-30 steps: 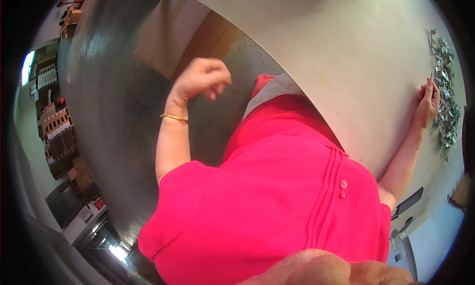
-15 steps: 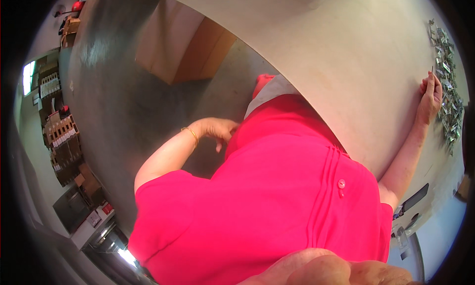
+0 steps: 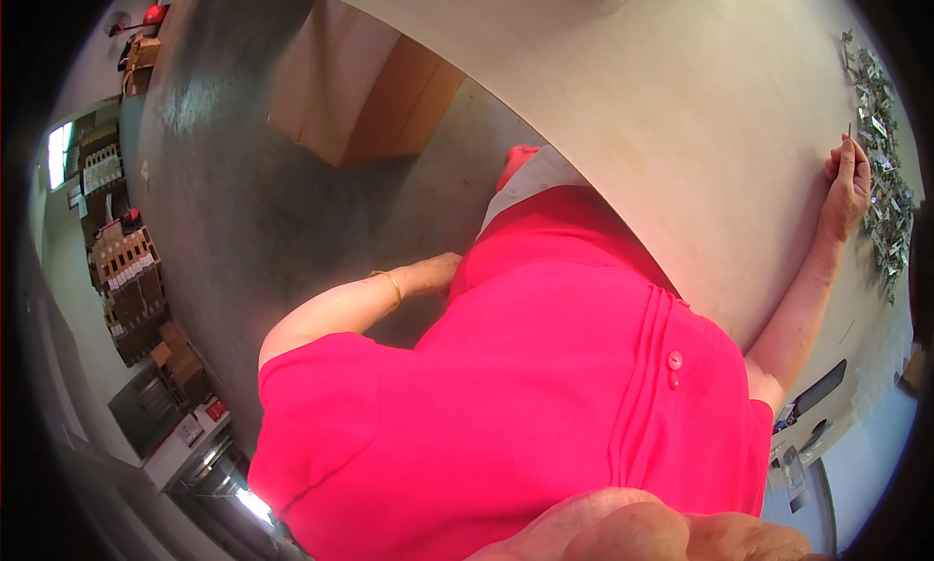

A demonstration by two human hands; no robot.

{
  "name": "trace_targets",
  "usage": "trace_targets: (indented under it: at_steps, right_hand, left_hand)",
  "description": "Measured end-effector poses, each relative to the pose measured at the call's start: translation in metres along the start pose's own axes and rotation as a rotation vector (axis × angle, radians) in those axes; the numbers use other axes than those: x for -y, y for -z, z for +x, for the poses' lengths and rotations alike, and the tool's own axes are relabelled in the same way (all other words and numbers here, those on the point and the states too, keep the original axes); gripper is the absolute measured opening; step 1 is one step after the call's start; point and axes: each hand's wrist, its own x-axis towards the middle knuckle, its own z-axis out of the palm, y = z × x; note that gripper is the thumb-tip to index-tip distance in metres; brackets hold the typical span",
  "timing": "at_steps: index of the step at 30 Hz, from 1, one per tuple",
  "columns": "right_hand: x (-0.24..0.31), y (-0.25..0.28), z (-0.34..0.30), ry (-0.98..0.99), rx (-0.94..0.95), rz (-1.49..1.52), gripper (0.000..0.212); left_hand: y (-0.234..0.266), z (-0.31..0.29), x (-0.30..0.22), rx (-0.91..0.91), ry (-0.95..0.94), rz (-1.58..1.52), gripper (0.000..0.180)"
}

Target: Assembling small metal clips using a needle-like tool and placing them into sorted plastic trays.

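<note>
At the right, over the pale tabletop (image 3: 671,104), my right hand (image 3: 846,191) is closed, thumb and finger pinched on a thin dark rod (image 3: 849,130) whose short end pokes out past the fingertips. Just beyond that hand spreads a heap of small metal parts (image 3: 883,172), silvery and dark, too small to name singly. My left hand (image 3: 433,272) hangs off the table at my side, against the pink shirt (image 3: 516,366). A gold bracelet circles that wrist. The shirt hides its fingers.
A large brown cardboard box (image 3: 389,104) stands on the grey floor (image 3: 233,172), beyond the table's curved-looking edge. Shelves with stacked cartons (image 3: 126,264) line the far left. A dark flat object (image 3: 819,388) lies on the table at the lower right.
My left hand has shifted in against my side, and its fingers, visible before, are now hidden by the shirt. The right hand keeps its pinch and has barely moved.
</note>
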Motion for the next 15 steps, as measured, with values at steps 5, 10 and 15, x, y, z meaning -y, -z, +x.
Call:
trace_targets:
  at_steps: [5,10,15]
  right_hand:
    - [-0.001,0.001,-0.002,0.011,0.002,-0.07,0.019]
    - [-0.001,0.0,-0.001,0.024,0.005,-0.064,0.018]
    - [0.005,-0.002,-0.004,-0.017,-0.053,-0.089,0.017]
  left_hand:
    - [-0.004,0.014,0.011,-0.23,0.075,-0.201,0.033]
    - [-0.004,0.033,0.019,-0.307,0.063,-0.406,0.034]
    - [0.008,-0.038,-0.094,-0.298,0.263,-0.299,0.038]
